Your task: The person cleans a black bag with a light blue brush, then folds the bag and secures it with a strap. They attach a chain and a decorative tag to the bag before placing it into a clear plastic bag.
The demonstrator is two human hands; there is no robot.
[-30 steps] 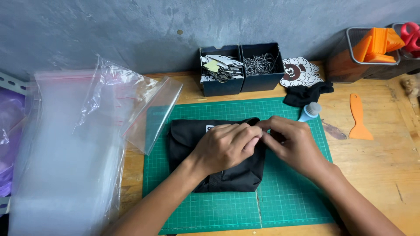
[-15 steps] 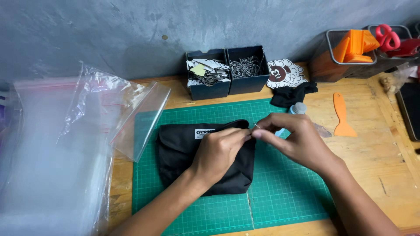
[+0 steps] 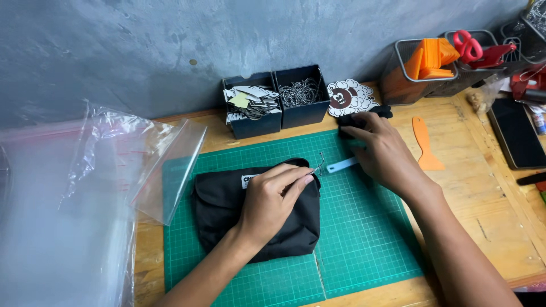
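head cam, single view, looking steeply down from above the bench.
faces the grey wall (image 3: 142, 51) at the far edge; close range, green cutting mat (image 3: 364, 239) fills centre, both forearms enter from the bottom.

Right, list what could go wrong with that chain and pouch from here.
The left hand pinches only the end of the thin ball chain at the corner of the black pouch; it could slip free. The right hand reaches to the black cloth over the small white tag, so the wrist might knock that tag off the green cutting mat.
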